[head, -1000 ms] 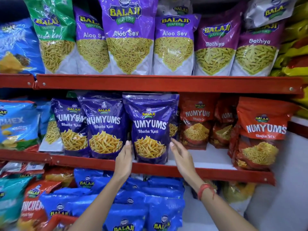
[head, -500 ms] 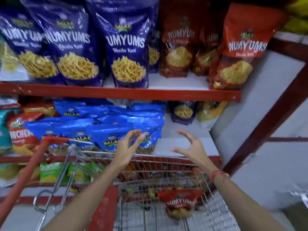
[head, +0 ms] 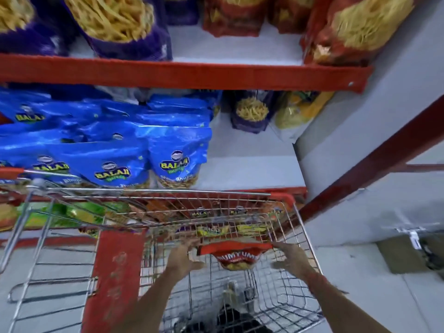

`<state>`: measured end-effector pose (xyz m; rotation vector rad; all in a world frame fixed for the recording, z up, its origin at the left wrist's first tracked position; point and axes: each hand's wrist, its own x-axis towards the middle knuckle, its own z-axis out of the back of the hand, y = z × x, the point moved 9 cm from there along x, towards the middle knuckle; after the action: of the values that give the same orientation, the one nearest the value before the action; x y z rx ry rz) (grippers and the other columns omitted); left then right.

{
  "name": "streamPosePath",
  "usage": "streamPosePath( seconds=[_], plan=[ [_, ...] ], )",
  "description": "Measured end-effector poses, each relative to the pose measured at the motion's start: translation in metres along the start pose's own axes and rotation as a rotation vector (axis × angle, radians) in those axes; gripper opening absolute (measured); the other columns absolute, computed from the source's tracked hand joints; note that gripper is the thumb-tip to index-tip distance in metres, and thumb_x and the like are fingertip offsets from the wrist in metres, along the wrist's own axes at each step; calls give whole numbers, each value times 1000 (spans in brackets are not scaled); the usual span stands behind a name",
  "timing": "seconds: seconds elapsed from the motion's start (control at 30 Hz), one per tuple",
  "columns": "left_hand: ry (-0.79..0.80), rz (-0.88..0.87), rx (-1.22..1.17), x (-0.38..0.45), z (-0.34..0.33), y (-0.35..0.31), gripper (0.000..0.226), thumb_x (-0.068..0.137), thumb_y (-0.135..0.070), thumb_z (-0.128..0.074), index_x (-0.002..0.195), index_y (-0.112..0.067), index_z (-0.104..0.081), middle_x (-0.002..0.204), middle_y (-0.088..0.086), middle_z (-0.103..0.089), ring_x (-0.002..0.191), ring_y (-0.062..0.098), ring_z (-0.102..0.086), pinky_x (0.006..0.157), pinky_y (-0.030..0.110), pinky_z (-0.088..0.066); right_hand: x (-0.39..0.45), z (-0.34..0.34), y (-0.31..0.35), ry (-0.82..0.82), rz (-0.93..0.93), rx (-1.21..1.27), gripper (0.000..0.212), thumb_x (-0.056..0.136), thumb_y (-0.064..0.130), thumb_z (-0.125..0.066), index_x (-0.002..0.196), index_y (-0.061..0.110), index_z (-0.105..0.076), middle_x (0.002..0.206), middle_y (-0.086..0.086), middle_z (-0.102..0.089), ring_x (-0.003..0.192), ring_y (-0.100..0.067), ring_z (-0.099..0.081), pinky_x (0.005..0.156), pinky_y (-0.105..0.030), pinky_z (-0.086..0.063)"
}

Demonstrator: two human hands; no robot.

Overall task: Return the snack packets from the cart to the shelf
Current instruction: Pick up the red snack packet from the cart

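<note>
At the far left, the wire cart (head: pixel 36 188) sits against the shelving, its red handle bar and folded red seat flap (head: pixel 115 272) toward the person. Behind its rim a row of blue packets (head: pixel 113 169) stands on a lower shelf (head: pixel 252 174), and above them a red-edged shelf (head: pixel 182 74) carries purple packets (head: pixel 120 27) on its left part.

Moving right into the basket, the left hand (head: pixel 183 259) reaches down with fingers spread, its fingertips at or just beside the left corner of the red snack packet (head: pixel 236 257). Whether it touches the packet cannot be told through the blur. The packet stands against the basket's far wall, between the 2 hands. It is the only packet visible in the cart's basket.

The right hand (head: pixel 292 258) comes in from the other side, also spread wide, close to the packet's right corner and gripping nothing.

Up at the right, red packets (head: pixel 348 32) of the same kind fill the end of the red-edged shelf, with bare white shelf floor showing between them and the purple ones.

Judging from this, the task looks near its end: the shelves are well stocked, and 1 red packet remains to be lifted out and stood in that open space. The lift has not yet started.
</note>
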<state>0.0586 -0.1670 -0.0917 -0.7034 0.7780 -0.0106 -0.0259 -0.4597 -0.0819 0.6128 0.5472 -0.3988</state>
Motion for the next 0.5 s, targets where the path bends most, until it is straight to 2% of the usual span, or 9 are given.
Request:
streamPosePath(
  seconds=[0.07, 0.13, 0.17, 0.2, 0.27, 0.33, 0.37, 0.43, 0.5],
  plan=[
    [12, 29, -83, 7, -19, -5, 71, 70, -13, -81, 134, -8, -50, 131, 14, -60, 121, 29, -57, 92, 20, -46, 8, -4, 0, -34, -17, 19, 60, 70, 31, -81, 126, 24, -61, 125, -4, -68, 104, -12, -63, 81, -17, -45],
    [-33, 71, -177, 15, -30, -5, 64, 69, -7, -81, 128, -5, -56, 122, 18, -66, 113, 33, -62, 98, 36, -49, 15, -9, -2, -60, -58, 88, 49, 70, 32, -80, 117, 26, -67, 115, 0, -73, 89, -5, -59, 61, -5, -39],
    [-75, 112, -248, 17, -33, -3, 59, 68, -4, -81, 123, 0, -60, 117, 23, -68, 110, 36, -64, 98, 44, -50, 19, -10, -4, -80, -77, 140, 45, 70, 31, -80, 113, 23, -70, 108, 1, -75, 84, -4, -58, 55, 0, -34],
    [-115, 151, -307, 20, -35, 1, 54, 67, -2, -81, 117, 5, -63, 114, 27, -68, 108, 39, -64, 97, 48, -50, 24, -12, -5, -98, -89, 181, 41, 70, 30, -80, 109, 20, -72, 100, 2, -75, 79, -4, -58, 52, 0, -36],
    [-180, 218, -368, 24, -39, 6, 47, 66, -4, -82, 108, 9, -67, 111, 29, -69, 104, 39, -66, 92, 49, -52, 31, -15, -7, -112, -111, 194, 35, 71, 29, -80, 102, 16, -75, 91, 3, -75, 72, -7, -58, 54, -5, -38],
    [-233, 246, -376, 26, -39, 7, 40, 68, -8, -82, 102, 9, -69, 106, 28, -71, 97, 37, -68, 85, 46, -55, 35, -17, -6, -124, -115, 175, 28, 74, 27, -78, 99, 14, -76, 90, -1, -76, 72, -11, -59, 60, -17, -41],
    [-259, 260, -396, 24, -39, 6, 37, 69, -10, -81, 99, 9, -70, 104, 28, -72, 94, 37, -68, 82, 44, -55, 37, -17, -4, -143, -101, 167, 25, 77, 23, -76, 99, 13, -76, 88, -2, -76, 72, -11, -59, 61, -19, -42],
    [-318, 272, -430, 20, -35, 5, 34, 71, -14, -80, 97, 8, -70, 99, 27, -73, 90, 37, -69, 74, 39, -54, 39, -15, -1, -176, -72, 179, 22, 83, 14, -71, 104, 11, -74, 90, -3, -75, 74, -11, -57, 63, -16, -44],
    [-359, 245, -499, 17, -28, 1, 29, 74, -12, -77, 94, 7, -70, 96, 25, -72, 92, 40, -68, 74, 40, -53, 37, -11, 5, -202, -30, 209, 23, 84, 7, -68, 107, 9, -73, 95, -8, -76, 76, -10, -58, 68, -13, -44]
  ],
)
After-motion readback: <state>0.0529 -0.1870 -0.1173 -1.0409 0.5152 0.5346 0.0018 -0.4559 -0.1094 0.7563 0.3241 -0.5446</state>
